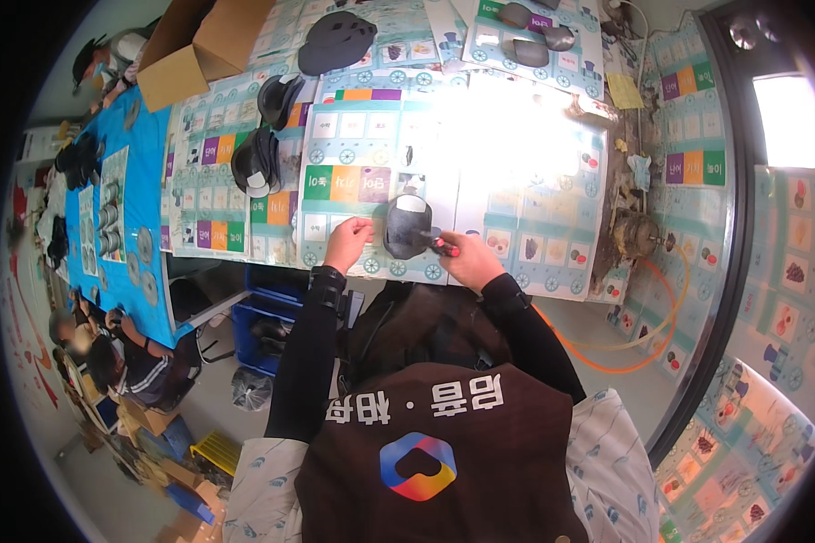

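Note:
A dark grey rounded piece [407, 233], cap-shaped with a white patch at its far end, lies on the printed table cover in front of me. Just left of it is my left hand [349, 242], thumb and fingertips pinched together; what they hold, if anything, is too small to name. On the other side, my right hand [473, 261] is closed around a slim red-and-black hand tool [444, 246]. The tool's dark tip points at the piece's right edge, and I cannot tell whether it touches.
Similar dark pieces [259, 163] lie to the left, with a dark stack [337, 43] farther back. An open cardboard box [190, 54] stands far left. Beside it runs a blue-covered table [158, 181], with people near it. Orange hose [598, 362] hangs at right by a round metal machine part [638, 233].

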Demonstrator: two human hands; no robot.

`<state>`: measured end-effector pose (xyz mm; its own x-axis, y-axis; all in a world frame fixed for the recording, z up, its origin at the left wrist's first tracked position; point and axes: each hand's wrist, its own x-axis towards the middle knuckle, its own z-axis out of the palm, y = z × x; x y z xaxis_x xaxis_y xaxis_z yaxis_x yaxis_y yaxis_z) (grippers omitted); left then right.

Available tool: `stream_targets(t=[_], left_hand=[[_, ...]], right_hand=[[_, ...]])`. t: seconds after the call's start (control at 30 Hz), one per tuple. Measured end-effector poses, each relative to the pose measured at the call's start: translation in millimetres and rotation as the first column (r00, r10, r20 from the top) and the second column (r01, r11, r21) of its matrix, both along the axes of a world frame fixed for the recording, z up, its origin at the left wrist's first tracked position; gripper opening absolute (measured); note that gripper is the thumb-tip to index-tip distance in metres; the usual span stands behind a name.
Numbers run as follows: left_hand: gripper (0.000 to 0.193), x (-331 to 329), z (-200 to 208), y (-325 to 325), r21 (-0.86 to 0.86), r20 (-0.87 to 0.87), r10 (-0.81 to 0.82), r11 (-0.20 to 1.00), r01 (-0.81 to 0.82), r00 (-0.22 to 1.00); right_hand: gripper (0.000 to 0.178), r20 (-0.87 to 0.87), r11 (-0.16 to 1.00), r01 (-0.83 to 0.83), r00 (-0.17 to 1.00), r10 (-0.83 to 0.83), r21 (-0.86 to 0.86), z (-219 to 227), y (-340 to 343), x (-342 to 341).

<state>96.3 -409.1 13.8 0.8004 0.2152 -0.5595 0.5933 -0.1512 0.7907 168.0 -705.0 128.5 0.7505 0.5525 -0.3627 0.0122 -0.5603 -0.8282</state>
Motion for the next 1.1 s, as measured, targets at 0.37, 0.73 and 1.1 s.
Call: stream_targets(t=[0.37, 0.73, 1.1], left_hand=[[0.02, -2, -24, -23, 0.063, 0.089, 0.025, 0.998, -0.031, 0.996], [0.018, 3, 11, -28, 0.147, 0.097, -0.017, 0.989, 0.002, 0.995], [0.021, -3, 14, -34, 0.17, 0.108, -0.015, 0.985, -0.004, 0.994]], right_hand=[[0.024, -0.032, 0.998, -0.003, 0.999, 0.001, -0.069, 13, 15, -2], [0.025, 0.101, 0.942, -0.138, 0.979, 0.176, -0.307, 5, 14, -2], [0.02, 0.105, 0.943, -0.057, 0.99, 0.096, -0.327, 22, 4, -3]])
